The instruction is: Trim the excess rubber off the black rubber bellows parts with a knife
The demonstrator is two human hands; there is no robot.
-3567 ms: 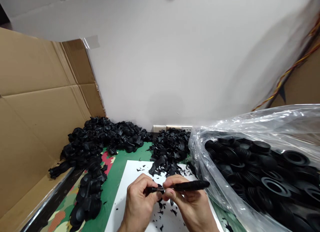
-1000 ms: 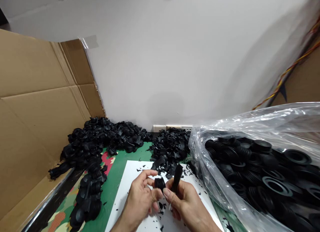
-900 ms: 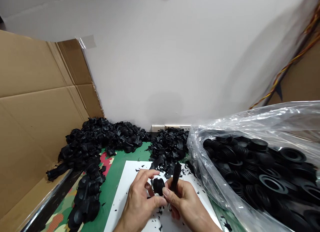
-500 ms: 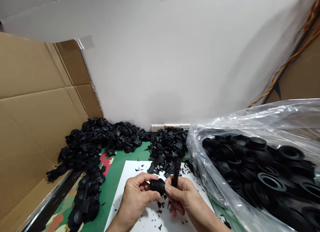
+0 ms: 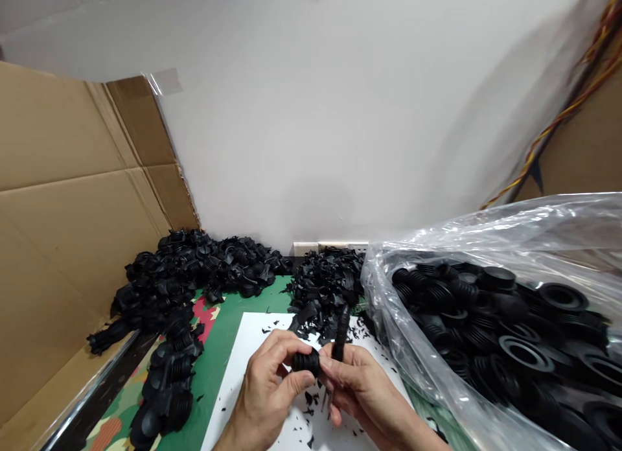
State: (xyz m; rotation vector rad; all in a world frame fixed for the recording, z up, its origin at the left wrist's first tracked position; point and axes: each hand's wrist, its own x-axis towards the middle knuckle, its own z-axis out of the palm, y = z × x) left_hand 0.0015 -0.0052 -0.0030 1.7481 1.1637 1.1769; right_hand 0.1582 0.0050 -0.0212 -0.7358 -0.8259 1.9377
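A small black ribbed rubber bellows (image 5: 305, 363) is pinched between the thumb and fingers of my left hand (image 5: 267, 386). My right hand (image 5: 364, 381) grips a slim tool with a black handle (image 5: 342, 331). The handle points up and a narrow metal tip shows below the fingers; its exact kind is unclear. The thumb and forefinger of this hand also touch the right end of the bellows. Both hands are over a white sheet (image 5: 238, 363) scattered with black rubber scraps.
Black bellows pieces (image 5: 170, 282) are heaped at left, beside a cardboard box (image 5: 72, 231). A pile of rubber trimmings (image 5: 323, 282) lies behind the sheet. On the right, a clear plastic bag (image 5: 381, 289) holds many black rubber parts (image 5: 486, 321). A wall (image 5: 330, 114) rises behind.
My left fingers have shifted slightly over the bellows, which has turned a little. The tool in my right hand has tilted slightly, and its metal tip has moved left.
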